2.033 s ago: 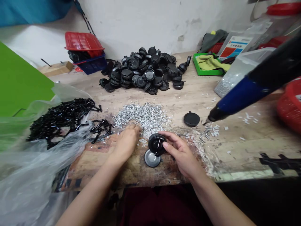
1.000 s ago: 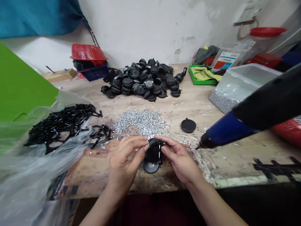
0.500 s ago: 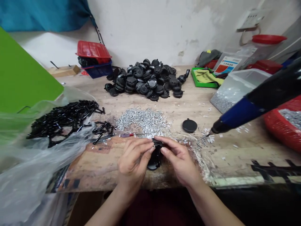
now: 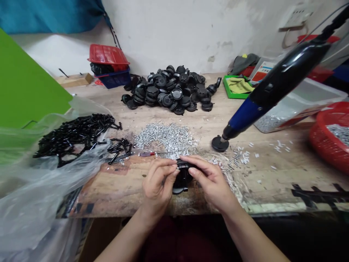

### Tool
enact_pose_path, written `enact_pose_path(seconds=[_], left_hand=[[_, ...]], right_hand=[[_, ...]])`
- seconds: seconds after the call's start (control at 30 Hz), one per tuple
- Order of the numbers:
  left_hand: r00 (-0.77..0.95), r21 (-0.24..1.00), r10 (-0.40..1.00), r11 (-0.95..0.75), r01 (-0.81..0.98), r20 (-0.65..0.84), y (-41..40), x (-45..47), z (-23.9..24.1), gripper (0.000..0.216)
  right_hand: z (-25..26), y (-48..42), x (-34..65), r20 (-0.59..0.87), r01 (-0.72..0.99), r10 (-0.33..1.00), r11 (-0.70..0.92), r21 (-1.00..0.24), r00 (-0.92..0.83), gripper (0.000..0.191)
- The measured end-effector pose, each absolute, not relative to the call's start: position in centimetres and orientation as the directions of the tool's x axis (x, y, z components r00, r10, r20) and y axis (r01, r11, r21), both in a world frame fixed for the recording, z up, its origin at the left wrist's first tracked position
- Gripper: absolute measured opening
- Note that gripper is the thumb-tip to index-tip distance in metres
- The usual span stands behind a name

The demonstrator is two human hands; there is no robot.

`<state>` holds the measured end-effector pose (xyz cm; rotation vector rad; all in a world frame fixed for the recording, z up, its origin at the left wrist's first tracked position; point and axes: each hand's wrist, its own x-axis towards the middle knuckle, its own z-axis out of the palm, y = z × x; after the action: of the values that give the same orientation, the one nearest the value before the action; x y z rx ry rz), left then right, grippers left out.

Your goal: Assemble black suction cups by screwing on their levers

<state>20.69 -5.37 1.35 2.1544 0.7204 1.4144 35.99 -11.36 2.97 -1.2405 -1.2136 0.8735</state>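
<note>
Left hand (image 4: 159, 182) and right hand (image 4: 211, 182) are close together, both pinching one black round part (image 4: 182, 174) at the tabletop's (image 4: 122, 193) near edge. Risk: the fingertip grip slips and the part drops off the edge. Worn wooden tabletop, cluttered: screw pile (image 4: 163, 136), black disc heap (image 4: 174, 89), power screwdriver (image 4: 272, 87). White wall (image 4: 177, 29) behind.

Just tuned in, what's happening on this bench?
A person grips a black round part between the left hand and right hand at the near edge of the bench. Just beyond lie silver screws, with black pins to the left and a heap of black discs farther back. A blue-black screwdriver angles down from the right, tip at a lone black disc.
</note>
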Motion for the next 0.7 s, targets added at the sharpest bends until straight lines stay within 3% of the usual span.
enact_pose_path(seconds=[0.17,0.4,0.6,0.7], left_hand=[[0.333,0.6,0.625,-0.778,0.188,0.706,-5.3,20.8,1.3,0.023],[0.338,0.743,0.75,-0.644,0.182,0.568,-5.5,20.6,1.8,0.017],[0.415,0.603,0.655,-0.751,0.268,0.631,-5.3,20.2,2.1,0.016],[0.417,0.559,0.647,-0.762,0.326,0.638,-5.4,20.4,2.3,0.018]], right_hand=[[3.1,-11.4,36.2,0.22,0.183,0.962,0.189,-0.965,0.162,0.037],[3.6,-11.0,36.8,0.21,0.234,0.974,0.186,-0.954,0.08,0.039],[3.3,-11.0,36.8,0.16,0.271,0.983,0.131,-0.954,0.087,0.041],[2.4,-11.0,36.2,0.127,0.18,0.979,0.098,-0.979,0.157,0.038]])
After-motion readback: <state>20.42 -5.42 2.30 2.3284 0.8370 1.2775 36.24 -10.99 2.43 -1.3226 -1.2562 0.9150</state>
